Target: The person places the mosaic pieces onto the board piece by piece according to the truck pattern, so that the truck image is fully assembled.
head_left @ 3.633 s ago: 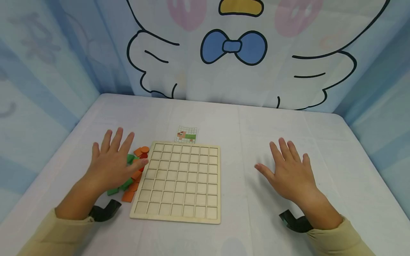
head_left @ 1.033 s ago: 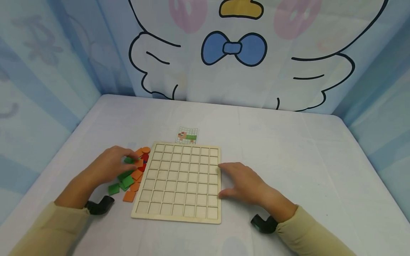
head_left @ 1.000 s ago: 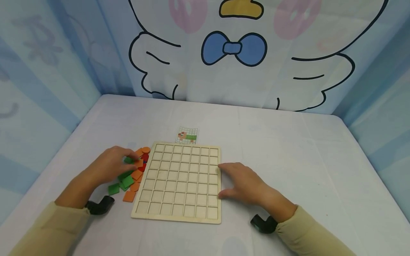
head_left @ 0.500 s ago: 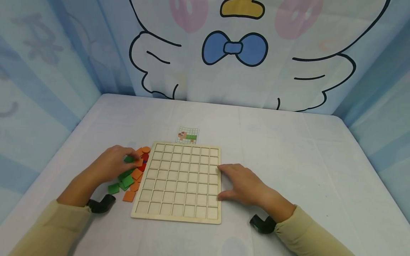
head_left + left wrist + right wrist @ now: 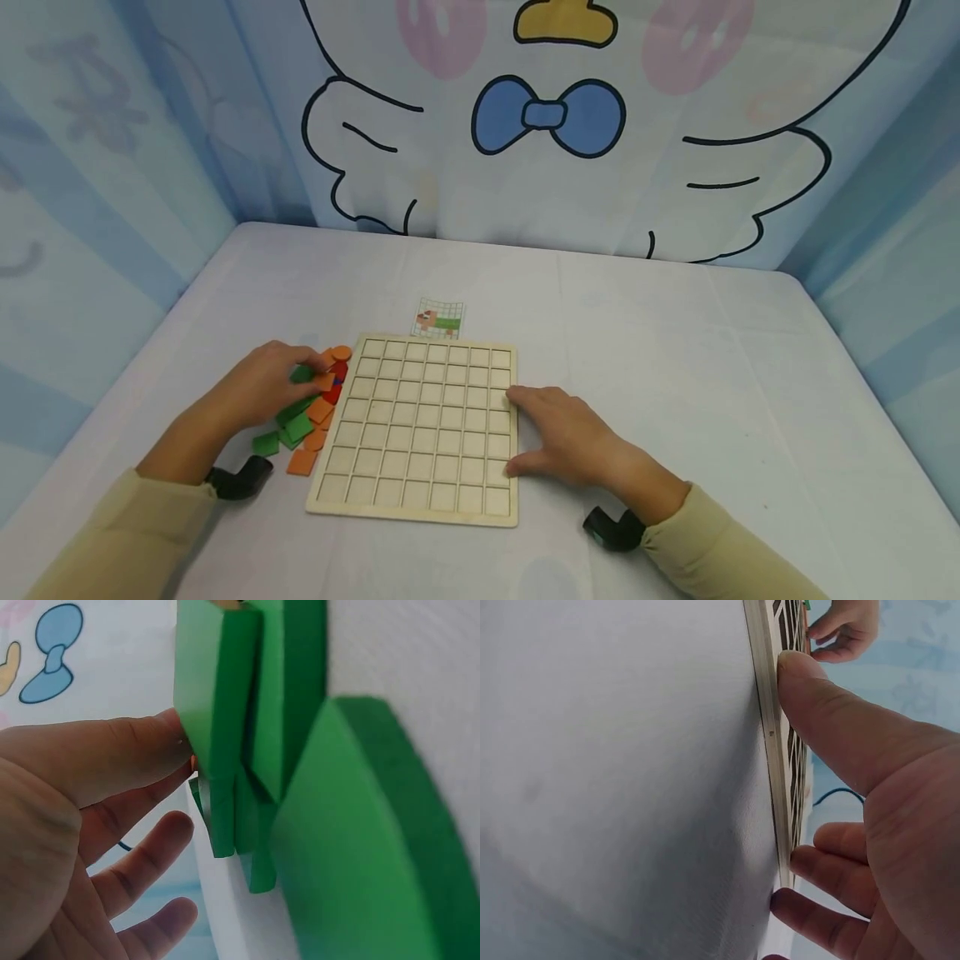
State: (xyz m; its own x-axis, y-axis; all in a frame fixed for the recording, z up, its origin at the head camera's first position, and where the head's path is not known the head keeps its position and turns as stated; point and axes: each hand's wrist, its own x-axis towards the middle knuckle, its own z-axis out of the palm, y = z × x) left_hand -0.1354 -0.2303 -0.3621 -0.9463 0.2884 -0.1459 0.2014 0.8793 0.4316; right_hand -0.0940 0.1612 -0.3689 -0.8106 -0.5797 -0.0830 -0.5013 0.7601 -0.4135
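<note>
A square wooden grid board (image 5: 420,417) lies flat, its cells bare. Beside its left edge is a pile of green tiles (image 5: 298,427) and orange tiles (image 5: 302,462), with some red ones (image 5: 332,395). At the pile's upper part the left hand (image 5: 258,387) pinches an orange tile (image 5: 325,382) between thumb and fingertips. Green tiles (image 5: 217,697) stand close to that thumb in the left wrist view, hiding most of the pinched tile. The right hand (image 5: 577,433) touches the board's right rim, thumb (image 5: 802,675) on top and relaxed fingers spread along it.
A small printed card (image 5: 438,318) with a gridded picture in orange and green lies just behind the board. White cloth (image 5: 675,350) covers the table. Behind hangs a curtain (image 5: 450,183) with a cartoon figure and blue bow. Black wrist devices (image 5: 240,479) sit below both hands.
Both hands came in from being spread flat, the left to the tiles and the right to the board's edge. Lately the left thumb and fingers closed on the orange tile; the right moved slightly left.
</note>
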